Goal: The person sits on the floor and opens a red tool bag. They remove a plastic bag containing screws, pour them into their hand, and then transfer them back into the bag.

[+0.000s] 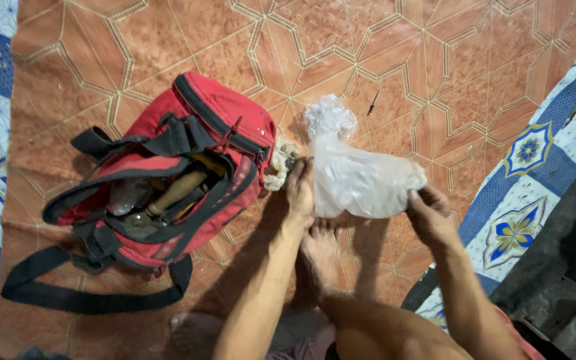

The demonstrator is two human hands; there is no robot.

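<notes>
Both hands hold a clear crumpled plastic bag (358, 177) above the tiled floor. My left hand (299, 191) grips its left edge and my right hand (428, 215) pinches its lower right corner. The bag's knotted top points away from me. An open red tool bag (168, 173) with black straps lies to the left of my left hand, with a wooden-handled tool and other tools inside. A small pale wad (280, 161) lies between the red bag and the plastic bag. My bare foot (320, 250) rests on the floor below the plastic bag.
The floor (435, 60) is terracotta tile with a geometric pattern. A thin dark nail-like piece (373, 102) lies beyond the plastic bag. Blue and white patterned tiles (521, 200) border the right and left sides. A dark block (568, 267) stands at the lower right.
</notes>
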